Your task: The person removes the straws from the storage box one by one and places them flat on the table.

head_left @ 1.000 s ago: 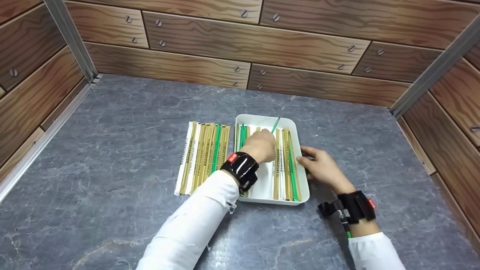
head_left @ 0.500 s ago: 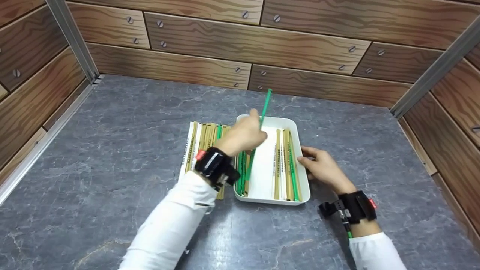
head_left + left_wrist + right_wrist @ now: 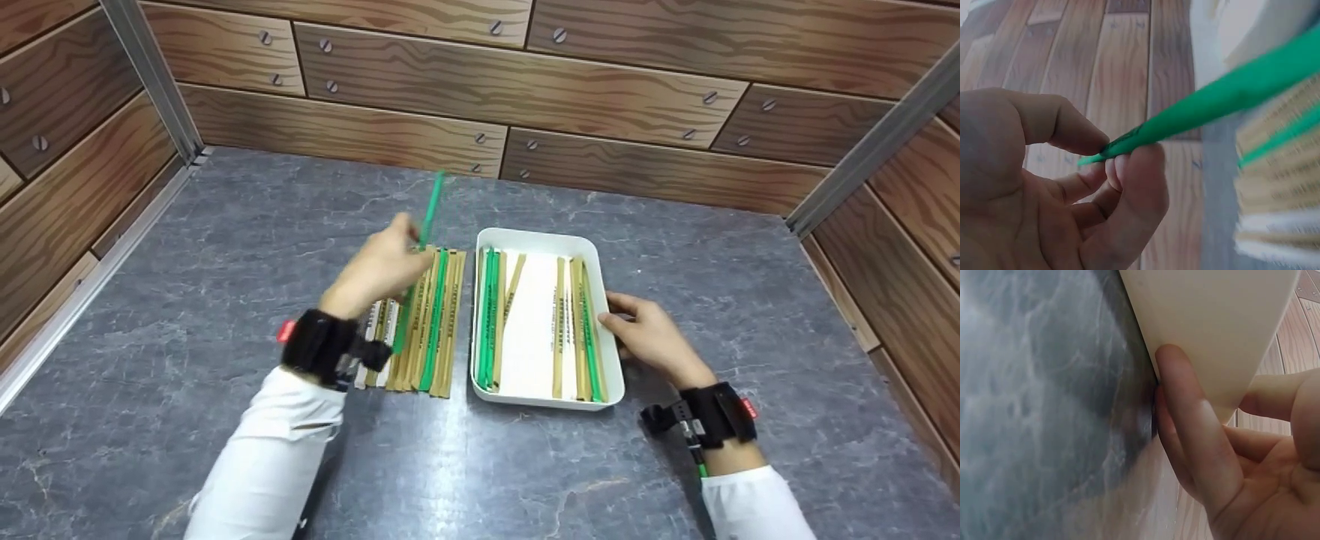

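My left hand (image 3: 382,262) pinches a green wrapped straw (image 3: 431,210) between thumb and fingertips, over the row of wrapped straws (image 3: 454,322) on the table. Close up in the left wrist view, this green straw (image 3: 1213,109) slants up to the right and carries dark print. My right hand (image 3: 649,334) holds the right side of a white tray (image 3: 540,403), thumb at the rim. The right wrist view has its fingers (image 3: 1190,405) against the tray's outer wall (image 3: 1213,320). Inside the tray, green and brown straws lie along the left, with brown, white and green ones along the right.
The row left of the tray mixes brown, white and green straws side by side. One brown straw (image 3: 514,285) leans at an angle inside the tray. Wood-patterned panels (image 3: 480,75) stand around the grey marbled table (image 3: 187,337).
My left hand has lifted the green straw out of the tray and carried it left over the row on the table. The right hand has stayed at the tray.
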Action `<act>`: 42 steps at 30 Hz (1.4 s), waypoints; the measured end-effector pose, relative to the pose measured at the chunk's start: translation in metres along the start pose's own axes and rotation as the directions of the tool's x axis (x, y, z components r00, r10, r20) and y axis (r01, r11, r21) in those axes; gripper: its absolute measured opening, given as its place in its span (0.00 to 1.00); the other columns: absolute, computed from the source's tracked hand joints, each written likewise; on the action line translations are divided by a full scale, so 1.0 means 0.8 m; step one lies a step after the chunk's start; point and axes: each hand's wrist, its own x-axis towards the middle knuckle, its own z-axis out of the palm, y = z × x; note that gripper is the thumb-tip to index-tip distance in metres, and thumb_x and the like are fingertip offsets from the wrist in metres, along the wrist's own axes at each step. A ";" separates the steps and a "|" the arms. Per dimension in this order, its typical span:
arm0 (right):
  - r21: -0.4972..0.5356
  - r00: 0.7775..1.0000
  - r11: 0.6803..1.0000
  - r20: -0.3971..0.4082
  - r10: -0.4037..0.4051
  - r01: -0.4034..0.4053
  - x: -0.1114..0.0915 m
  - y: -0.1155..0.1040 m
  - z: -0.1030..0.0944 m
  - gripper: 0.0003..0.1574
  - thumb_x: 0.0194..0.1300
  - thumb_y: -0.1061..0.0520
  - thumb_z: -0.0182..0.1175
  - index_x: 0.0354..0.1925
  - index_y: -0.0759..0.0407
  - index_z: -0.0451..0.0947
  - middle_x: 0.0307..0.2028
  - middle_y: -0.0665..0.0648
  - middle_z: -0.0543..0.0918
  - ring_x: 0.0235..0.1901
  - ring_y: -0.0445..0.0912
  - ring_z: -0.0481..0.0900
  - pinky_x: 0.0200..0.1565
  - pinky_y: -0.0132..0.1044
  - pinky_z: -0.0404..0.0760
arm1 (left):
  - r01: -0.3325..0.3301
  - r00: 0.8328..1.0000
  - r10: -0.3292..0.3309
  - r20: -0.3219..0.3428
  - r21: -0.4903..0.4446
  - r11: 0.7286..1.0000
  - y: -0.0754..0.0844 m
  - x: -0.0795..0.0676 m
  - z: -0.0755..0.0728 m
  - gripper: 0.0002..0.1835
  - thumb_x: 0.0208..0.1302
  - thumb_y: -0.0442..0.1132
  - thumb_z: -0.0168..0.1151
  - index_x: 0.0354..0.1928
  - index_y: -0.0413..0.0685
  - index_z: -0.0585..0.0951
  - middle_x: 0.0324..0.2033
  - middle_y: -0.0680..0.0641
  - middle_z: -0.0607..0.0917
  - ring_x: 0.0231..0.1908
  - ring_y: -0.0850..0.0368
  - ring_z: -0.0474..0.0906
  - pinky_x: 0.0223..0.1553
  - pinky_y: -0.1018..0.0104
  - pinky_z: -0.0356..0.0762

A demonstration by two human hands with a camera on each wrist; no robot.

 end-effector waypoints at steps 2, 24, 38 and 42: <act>0.004 1.000 1.000 0.002 0.004 -0.004 0.001 0.001 0.000 0.37 0.78 0.58 0.54 0.77 0.72 0.57 0.66 0.75 0.74 0.43 0.50 0.87 0.37 0.41 0.90 | 0.007 1.000 -0.007 -0.022 0.008 1.000 -0.019 -0.001 -0.007 0.21 0.74 0.40 0.56 0.64 0.43 0.67 0.45 0.41 0.80 0.29 0.53 0.77 0.30 0.61 0.84; 0.004 1.000 1.000 0.001 -0.001 0.001 0.000 -0.002 0.002 0.37 0.78 0.59 0.54 0.76 0.74 0.57 0.66 0.76 0.73 0.42 0.50 0.87 0.36 0.41 0.90 | 0.180 0.980 -0.159 -0.121 0.195 0.964 -0.119 -0.001 -0.019 0.22 0.66 0.33 0.57 0.60 0.29 0.76 0.50 0.29 0.83 0.28 0.51 0.82 0.25 0.65 0.83; 0.006 1.000 1.000 -0.010 -0.004 0.005 0.000 0.001 0.001 0.37 0.78 0.60 0.55 0.76 0.74 0.57 0.66 0.76 0.73 0.41 0.50 0.87 0.36 0.41 0.90 | 0.168 0.980 -0.140 -0.143 0.211 0.963 -0.115 -0.002 -0.009 0.20 0.60 0.30 0.62 0.56 0.31 0.78 0.48 0.31 0.83 0.35 0.46 0.81 0.28 0.63 0.82; 0.005 1.000 1.000 -0.009 -0.003 0.003 -0.001 0.001 0.001 0.37 0.78 0.59 0.55 0.76 0.73 0.57 0.66 0.76 0.73 0.42 0.50 0.87 0.36 0.40 0.90 | 0.157 0.982 -0.129 -0.138 0.219 0.963 -0.114 -0.001 -0.007 0.21 0.59 0.29 0.62 0.56 0.32 0.79 0.48 0.31 0.84 0.34 0.46 0.81 0.27 0.64 0.82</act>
